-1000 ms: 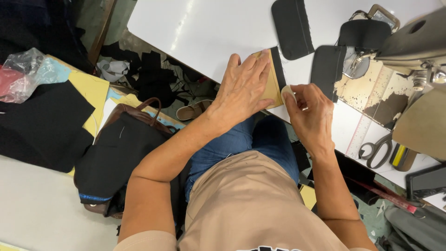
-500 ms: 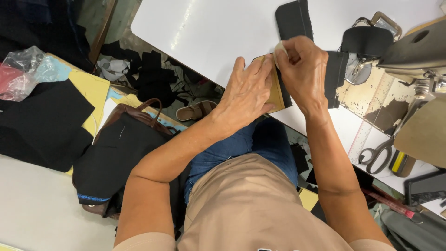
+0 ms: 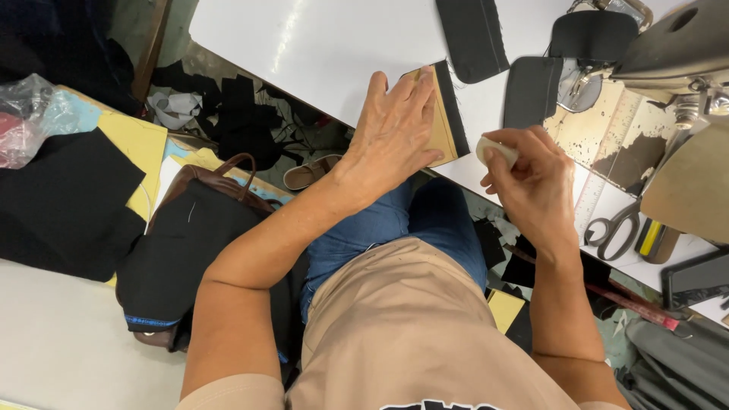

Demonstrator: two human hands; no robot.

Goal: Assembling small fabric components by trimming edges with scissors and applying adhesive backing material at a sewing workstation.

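**Hands at the sewing table: template pressed flat, chalk pinched**

Fabric and clutter fill the far left: a crumpled clear plastic bag [image 3: 34, 114] lies beside a black cloth sheet [image 3: 64, 201] that partly covers yellow card [image 3: 140, 144]. Nearer the person, a brown bag [image 3: 201, 228] with a curved handle sits on the floor, draped in dark material, and a tan shoe [image 3: 310, 171] shows just below the edge of the white table [image 3: 319, 53].

On that table edge, the left hand [image 3: 395, 125] lies flat, fingers spread wide, palm pressing down on a tan cardboard template [image 3: 443, 133]. The template rests on a black fabric strip [image 3: 454, 106] whose right edge shows just past the card. The hand grips nothing; it only bears down.

Farther up the table lie two more cut black fabric pieces [image 3: 474, 34], one near the top edge and one to its right.

Just right of the template, the right hand [image 3: 531, 178] is curled, thumb and fingertips pinching a small white piece of tailor's chalk [image 3: 495, 150], held clear of the card.

Beyond it stand the worn sewing machine bed [image 3: 607, 121] and, at the table's near edge, black-handled scissors [image 3: 616, 228].
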